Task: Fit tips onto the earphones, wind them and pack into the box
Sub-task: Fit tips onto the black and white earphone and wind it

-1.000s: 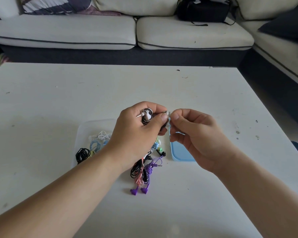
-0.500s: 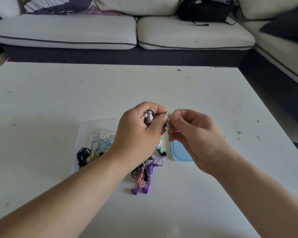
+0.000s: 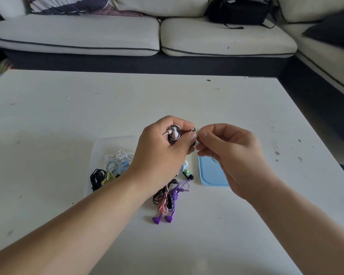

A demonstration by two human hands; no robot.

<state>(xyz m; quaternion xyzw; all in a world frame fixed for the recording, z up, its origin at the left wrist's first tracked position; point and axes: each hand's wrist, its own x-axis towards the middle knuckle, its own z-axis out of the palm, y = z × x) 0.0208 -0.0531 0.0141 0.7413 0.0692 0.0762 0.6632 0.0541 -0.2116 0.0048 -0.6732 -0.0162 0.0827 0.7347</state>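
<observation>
My left hand (image 3: 163, 151) grips a wound black-and-white earphone bundle (image 3: 174, 134) above the table, its metal plug sticking out to the left. My right hand (image 3: 226, 151) meets it from the right and pinches a small white ear tip (image 3: 197, 133) against the bud held at my left thumb. Below my hands lie a clear plastic box (image 3: 99, 155) holding white, blue and black wound earphones, and a loose pile with purple earphones (image 3: 172, 197), pink and black ones. A blue lid (image 3: 211, 175) lies to the right, partly hidden by my right hand.
The white table (image 3: 68, 116) stretches wide around the pile, with small dark specks at its right. A light sofa (image 3: 87, 34) runs along the far edge, with a black bag (image 3: 238, 10) on it; another sofa section stands at the right.
Both hands stay joined at the bud; the right fingers have shifted slightly at the tip. Nothing else on the table has moved.
</observation>
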